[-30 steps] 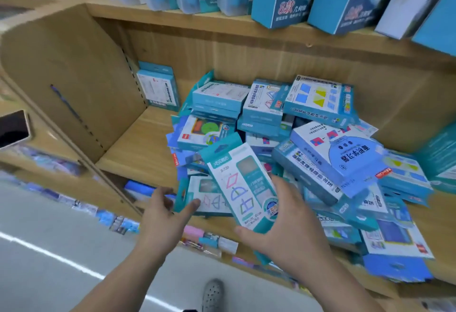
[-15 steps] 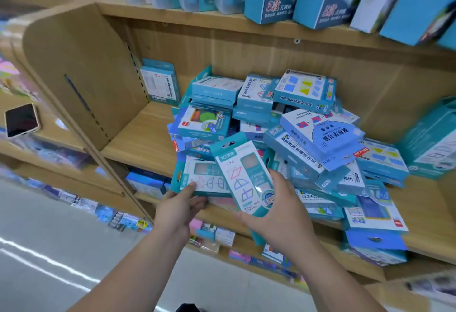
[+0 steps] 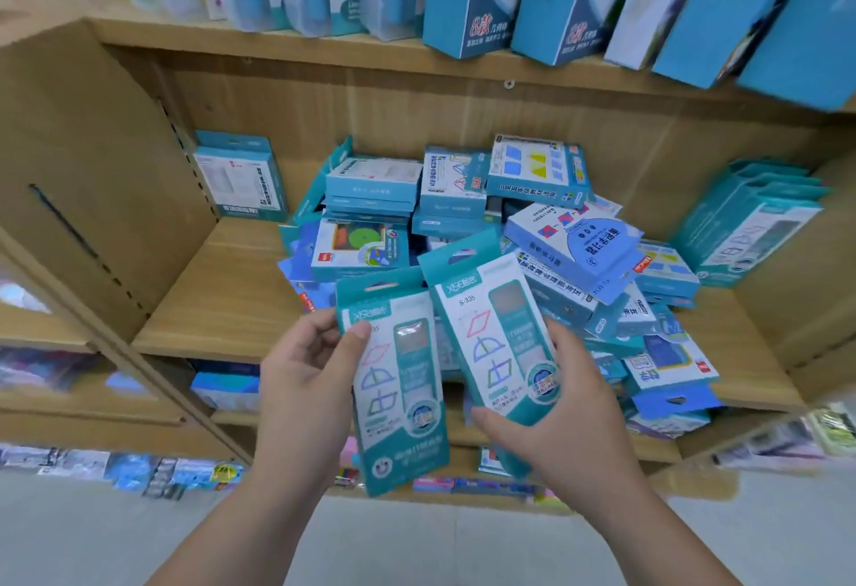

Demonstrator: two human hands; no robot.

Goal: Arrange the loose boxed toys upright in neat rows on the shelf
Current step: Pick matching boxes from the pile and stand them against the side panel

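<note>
Wooden shop shelving fills the view, and the middle shelf (image 3: 222, 307) carries a jumbled pile of boxed toys (image 3: 532, 252) lying flat and askew. One teal box (image 3: 241, 177) stands upright alone in the back left corner, and a few more (image 3: 750, 219) lean against the right wall. Both forearms reach up from below, in front of the shelf edge. The left hand (image 3: 310, 381) grips a teal shape-toy box (image 3: 398, 391), thumb across its front and fingers behind, holding it nearly upright. The right hand (image 3: 565, 418) clasps a matching box marked S-335 (image 3: 495, 335) from beneath, thumb on the lower front, tilted leftward. The two boxes sit just beside each other.
</note>
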